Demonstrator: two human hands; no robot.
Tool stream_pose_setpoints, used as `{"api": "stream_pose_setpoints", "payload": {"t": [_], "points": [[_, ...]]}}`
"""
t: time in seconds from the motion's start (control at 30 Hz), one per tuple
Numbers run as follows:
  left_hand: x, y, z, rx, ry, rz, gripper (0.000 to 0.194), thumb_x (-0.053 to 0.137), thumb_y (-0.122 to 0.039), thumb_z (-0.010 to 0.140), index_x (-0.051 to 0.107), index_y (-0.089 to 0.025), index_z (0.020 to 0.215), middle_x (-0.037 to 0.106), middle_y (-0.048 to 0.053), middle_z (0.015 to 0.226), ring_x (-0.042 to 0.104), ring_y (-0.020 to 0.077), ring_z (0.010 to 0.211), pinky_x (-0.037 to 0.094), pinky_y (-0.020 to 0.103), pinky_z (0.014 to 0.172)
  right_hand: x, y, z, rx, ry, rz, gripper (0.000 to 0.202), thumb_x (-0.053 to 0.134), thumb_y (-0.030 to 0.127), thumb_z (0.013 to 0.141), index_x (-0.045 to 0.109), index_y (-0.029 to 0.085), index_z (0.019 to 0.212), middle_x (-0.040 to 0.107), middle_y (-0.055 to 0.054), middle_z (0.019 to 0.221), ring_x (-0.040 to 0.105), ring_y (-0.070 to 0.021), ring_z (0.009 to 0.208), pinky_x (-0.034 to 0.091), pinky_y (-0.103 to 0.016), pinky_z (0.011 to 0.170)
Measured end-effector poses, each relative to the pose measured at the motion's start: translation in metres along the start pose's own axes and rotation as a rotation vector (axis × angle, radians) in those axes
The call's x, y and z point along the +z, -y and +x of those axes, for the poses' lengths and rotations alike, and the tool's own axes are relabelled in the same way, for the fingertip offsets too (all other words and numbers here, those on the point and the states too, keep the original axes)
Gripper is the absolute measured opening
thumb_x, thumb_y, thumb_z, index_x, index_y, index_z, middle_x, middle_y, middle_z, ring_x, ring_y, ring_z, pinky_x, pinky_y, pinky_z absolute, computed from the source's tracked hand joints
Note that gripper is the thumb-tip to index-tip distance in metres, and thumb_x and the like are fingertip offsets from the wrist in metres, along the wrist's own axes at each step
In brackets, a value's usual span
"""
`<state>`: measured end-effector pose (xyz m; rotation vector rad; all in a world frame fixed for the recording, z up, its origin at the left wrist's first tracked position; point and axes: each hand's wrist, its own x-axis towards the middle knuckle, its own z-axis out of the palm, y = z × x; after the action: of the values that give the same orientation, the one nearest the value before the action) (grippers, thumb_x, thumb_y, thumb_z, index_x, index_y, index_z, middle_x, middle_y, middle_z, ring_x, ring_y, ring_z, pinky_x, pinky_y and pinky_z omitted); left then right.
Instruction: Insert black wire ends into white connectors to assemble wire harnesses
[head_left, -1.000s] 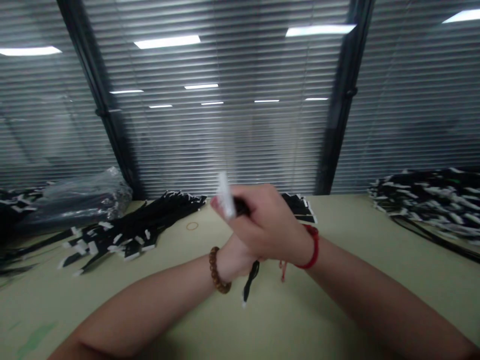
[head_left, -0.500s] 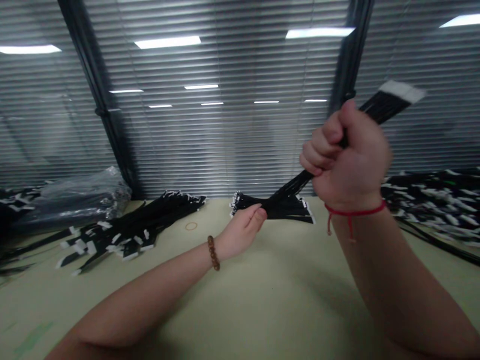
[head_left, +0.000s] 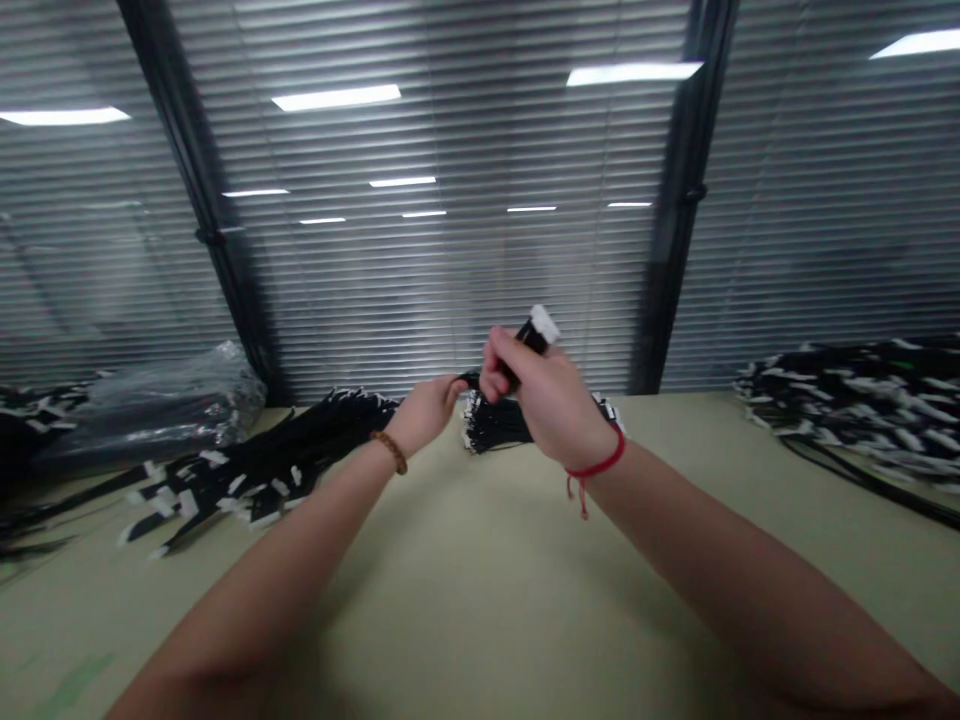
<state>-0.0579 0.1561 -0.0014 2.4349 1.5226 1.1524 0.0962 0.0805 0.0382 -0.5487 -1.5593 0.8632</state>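
Blinds (head_left: 480, 260): behind pale green table (head_left: 487, 590)
Right hand (head_left: 555, 400): fingers curled tight round black cable bundle (head_left: 530, 338), white end up
Left hand (head_left: 424, 412): fingertips pinching bundle's other stretch
Bundle: between hands, above table
Table left: loose cables (head_left: 300, 440), clear plastic (head_left: 187, 385)
Table right: cable heap (head_left: 862, 400)

Dim, greyish light; bright strip lights (head_left: 635, 73) glare in the blinds (head_left: 517, 270). Soft shadows lie beneath the forearms on the counter (head_left: 480, 580). Slight blur softens detail, and the wide view stretches the edges.
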Motion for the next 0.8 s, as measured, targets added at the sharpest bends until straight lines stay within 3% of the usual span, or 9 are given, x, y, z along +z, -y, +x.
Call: {"api": "stream_pose_setpoints", "payload": {"t": [0.07, 0.13, 0.23, 0.33, 0.43, 0.57, 0.67, 0.8], "points": [[-0.024, 0.016, 0.007, -0.060, -0.093, 0.094, 0.035, 0.042, -0.042, 0.091, 0.060, -0.012, 0.091, 0.063, 0.005, 0.085, 0.059, 0.0169, 0.081, 0.047, 0.037, 0.081, -0.020, -0.007, 0.015, -0.046, -0.144, -0.121, 0.030, 0.043, 0.045, 0.088, 0.051, 0.016, 0.086, 0.056, -0.003, 0.084, 0.054, -0.0102, 0.083, 0.043, -0.022, 0.078], [-0.053, 0.032, 0.011, -0.136, -0.200, 0.186, 0.040, 0.033, -0.040, 0.092, 0.060, -0.011, 0.086, 0.064, 0.010, 0.083, 0.059, 0.0227, 0.084, 0.044, 0.038, 0.080, -0.041, -0.020, 0.030, 0.004, -0.223, -0.267, 0.031, 0.057, 0.036, 0.083, 0.051, 0.014, 0.103, 0.057, -0.007, 0.104, 0.053, -0.0131, 0.095, 0.042, -0.027, 0.086], [-0.096, 0.055, 0.004, -0.234, -0.321, 0.293, 0.045, 0.032, -0.048, 0.090, 0.059, -0.012, 0.087, 0.065, 0.009, 0.082, 0.057, 0.0284, 0.091, 0.040, 0.039, 0.083, -0.069, -0.050, 0.046, 0.186, -0.242, -0.471, 0.038, 0.060, 0.031, 0.083, 0.050, 0.012, 0.115, 0.055, -0.009, 0.111, 0.056, -0.0172, 0.095, 0.046, -0.037, 0.085], [-0.125, 0.078, -0.013, -0.277, -0.340, 0.355, 0.047, 0.036, -0.059, 0.085, 0.057, -0.018, 0.089, 0.063, 0.002, 0.074, 0.056, 0.0261, 0.091, 0.037, 0.043, 0.088, -0.089, -0.086, 0.050, 0.334, -0.256, -0.689, 0.037, 0.054, 0.034, 0.087, 0.051, 0.012, 0.117, 0.054, -0.010, 0.113, 0.055, -0.0189, 0.098, 0.046, -0.040, 0.086], [-0.133, 0.105, -0.030, -0.352, -0.307, 0.409, 0.049, 0.040, -0.062, 0.082, 0.058, -0.017, 0.086, 0.059, 0.002, 0.069, 0.057, 0.0228, 0.082, 0.040, 0.046, 0.085, -0.105, -0.121, 0.039, 0.432, -0.281, -0.936, 0.037, 0.054, 0.033, 0.087, 0.051, 0.012, 0.118, 0.050, -0.012, 0.121, 0.050, -0.0225, 0.110, 0.041, -0.044, 0.093], [-0.126, 0.146, -0.046, -0.470, -0.225, 0.479, 0.047, 0.045, -0.058, 0.084, 0.058, -0.013, 0.074, 0.056, 0.001, 0.068, 0.057, 0.0168, 0.072, 0.046, 0.039, 0.077, -0.127, -0.160, 0.012, 0.522, -0.301, -1.217, 0.041, 0.055, 0.034, 0.086, 0.050, 0.013, 0.121, 0.043, -0.012, 0.129, 0.040, -0.0270, 0.121, 0.031, -0.052, 0.100], [-0.121, 0.168, -0.059, -0.509, -0.156, 0.508, 0.041, 0.049, -0.051, 0.085, 0.057, -0.013, 0.073, 0.057, 0.001, 0.070, 0.057, 0.0152, 0.070, 0.048, 0.035, 0.073, -0.142, -0.177, -0.003, 0.558, -0.271, -1.339, 0.039, 0.055, 0.036, 0.087, 0.052, 0.013, 0.118, 0.045, -0.012, 0.128, 0.040, -0.0265, 0.122, 0.030, -0.052, 0.101], [-0.123, 0.181, -0.062, -0.537, -0.053, 0.499, 0.039, 0.053, -0.050, 0.083, 0.059, -0.012, 0.077, 0.060, 0.003, 0.076, 0.059, 0.0166, 0.076, 0.048, 0.037, 0.078, -0.152, -0.189, -0.004, 0.567, -0.291, -1.437, 0.039, 0.052, 0.039, 0.088, 0.053, 0.013, 0.117, 0.046, -0.011, 0.127, 0.041, -0.0258, 0.121, 0.030, -0.051, 0.101]]}}
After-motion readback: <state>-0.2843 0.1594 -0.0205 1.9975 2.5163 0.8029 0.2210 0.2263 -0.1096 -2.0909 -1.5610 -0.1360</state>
